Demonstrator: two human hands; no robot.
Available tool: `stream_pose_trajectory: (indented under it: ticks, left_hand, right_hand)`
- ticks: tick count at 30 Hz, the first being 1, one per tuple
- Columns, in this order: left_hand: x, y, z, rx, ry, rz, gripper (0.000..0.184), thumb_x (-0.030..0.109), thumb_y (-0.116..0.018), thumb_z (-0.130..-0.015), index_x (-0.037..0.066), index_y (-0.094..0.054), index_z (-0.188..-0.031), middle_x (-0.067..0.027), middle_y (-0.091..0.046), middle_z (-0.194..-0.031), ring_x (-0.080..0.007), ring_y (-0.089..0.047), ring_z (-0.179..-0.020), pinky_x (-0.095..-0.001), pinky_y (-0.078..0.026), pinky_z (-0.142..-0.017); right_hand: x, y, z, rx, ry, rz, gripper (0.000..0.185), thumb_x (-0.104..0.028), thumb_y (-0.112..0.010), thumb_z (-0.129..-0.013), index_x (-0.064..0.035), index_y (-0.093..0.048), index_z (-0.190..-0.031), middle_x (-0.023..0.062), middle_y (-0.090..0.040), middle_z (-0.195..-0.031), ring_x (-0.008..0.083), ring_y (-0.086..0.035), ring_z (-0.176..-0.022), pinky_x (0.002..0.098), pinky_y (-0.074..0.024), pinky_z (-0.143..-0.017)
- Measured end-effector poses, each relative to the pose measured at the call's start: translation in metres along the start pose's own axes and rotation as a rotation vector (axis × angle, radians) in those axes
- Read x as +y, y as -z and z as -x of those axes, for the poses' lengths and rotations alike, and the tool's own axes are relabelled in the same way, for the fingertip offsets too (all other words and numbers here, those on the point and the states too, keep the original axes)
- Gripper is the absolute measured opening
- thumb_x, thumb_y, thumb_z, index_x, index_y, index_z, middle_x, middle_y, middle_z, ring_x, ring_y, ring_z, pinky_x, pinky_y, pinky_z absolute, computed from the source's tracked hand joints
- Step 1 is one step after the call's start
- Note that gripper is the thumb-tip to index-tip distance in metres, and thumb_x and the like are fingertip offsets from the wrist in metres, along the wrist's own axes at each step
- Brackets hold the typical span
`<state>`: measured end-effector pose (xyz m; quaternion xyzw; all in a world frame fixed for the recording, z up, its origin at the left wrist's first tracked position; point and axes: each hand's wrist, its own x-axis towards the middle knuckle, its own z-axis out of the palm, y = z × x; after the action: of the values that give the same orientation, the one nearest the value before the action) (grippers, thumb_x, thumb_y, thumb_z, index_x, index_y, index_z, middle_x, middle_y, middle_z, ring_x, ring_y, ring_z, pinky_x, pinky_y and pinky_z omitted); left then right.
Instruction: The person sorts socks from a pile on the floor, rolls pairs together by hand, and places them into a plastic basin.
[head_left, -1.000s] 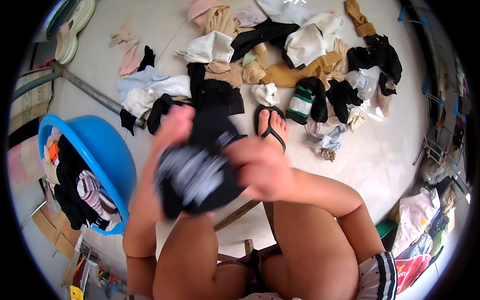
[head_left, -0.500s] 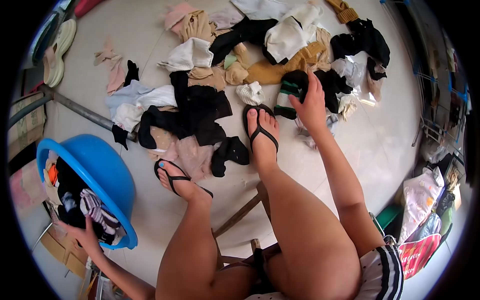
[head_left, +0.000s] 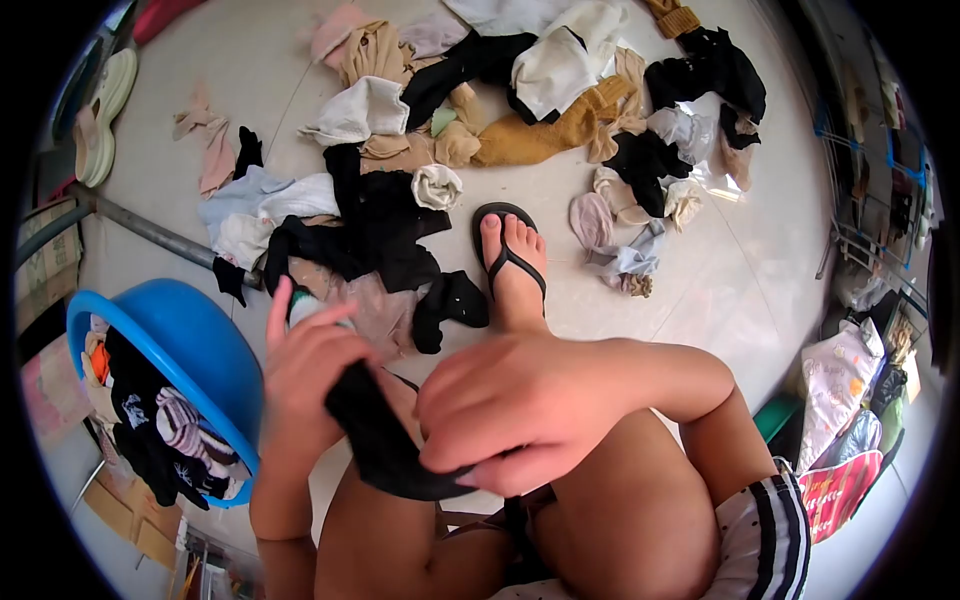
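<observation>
While one black sock (head_left: pixel 385 445) is in hand, many pieces lie loose

As far as the layout lets one judge, the work is partway along; a black sock is held above the person's lap, stretched slantwise between two hands, and its handling looks unfinished. The left hand (head_left: pixel 318 372) is closed around the upper part, one finger raised, with a white and green patch (head_left: pixel 308 305) showing just beyond, seemingly part of the same sock; the right hand (head_left: pixel 525 410) has its fingers curled in, pinching the lower end.

What may count as done is harder to tell; the blue basin (head_left: pixel 215 335) at the person's left holds a mixed heap, with a striped sock (head_left: pixel 183 425) and an orange scrap (head_left: pixel 100 360) near its top, but whether those pieces are finished or waiting cannot be told. On the floor (head_left: pixel 740 300), one white sock (head_left: pixel 437 187) is bunched into a small roll, so it may have been dealt with.

Plenty appears left; a mustard sock (head_left: pixel 540 135), a crumpled white cloth (head_left: pixel 360 110) and many black, beige and grey pieces are spread in front of the foot (head_left: pixel 513 265) in its black flip-flop (head_left: pixel 490 222); they overlap in loose piles, and most look unfolded.
</observation>
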<state>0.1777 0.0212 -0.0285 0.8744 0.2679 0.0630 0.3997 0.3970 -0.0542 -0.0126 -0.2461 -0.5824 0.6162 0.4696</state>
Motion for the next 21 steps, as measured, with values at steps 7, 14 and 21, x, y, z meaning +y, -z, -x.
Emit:
stream_pose_trajectory:
  ticks: [7,14,21]
  left_hand:
    - [-0.036,0.135,0.134,0.925,0.824,-0.733,0.035,0.015,-0.055,-0.08,0.005,-0.046,-0.112,-0.0151,-0.056,-0.1,-0.0264,-0.058,-0.08,-0.0357,-0.046,-0.068]
    - [-0.077,0.105,0.214,0.317,1.201,-1.522,0.07,0.037,-0.056,-0.079,0.008,-0.024,-0.134,-0.0179,-0.035,-0.131,-0.035,-0.038,-0.117,-0.0457,-0.034,-0.093]
    - [-0.009,0.01,0.066,0.444,0.592,-0.289,0.044,0.004,-0.058,-0.074,0.001,-0.047,-0.117,-0.0138,-0.049,-0.116,-0.0288,-0.047,-0.105,-0.0359,-0.035,-0.09]
  right_hand:
    - [0.07,0.111,0.143,0.628,-0.934,1.504,0.051,-0.01,-0.065,-0.065,-0.0154,-0.051,-0.114,0.0186,-0.042,-0.123,0.0356,-0.042,-0.11,0.0408,-0.0357,-0.091]
    - [0.094,0.142,0.238,0.889,-1.043,1.269,0.038,-0.011,-0.058,-0.074,-0.0152,-0.051,-0.111,0.0188,-0.059,-0.092,0.035,-0.056,-0.087,0.0386,-0.0445,-0.074]
    - [0.06,0.105,0.13,1.274,-0.536,0.776,0.023,-0.014,-0.057,-0.082,-0.0021,-0.052,-0.102,0.0032,-0.055,-0.086,0.009,-0.051,-0.077,0.0213,-0.0418,-0.069]
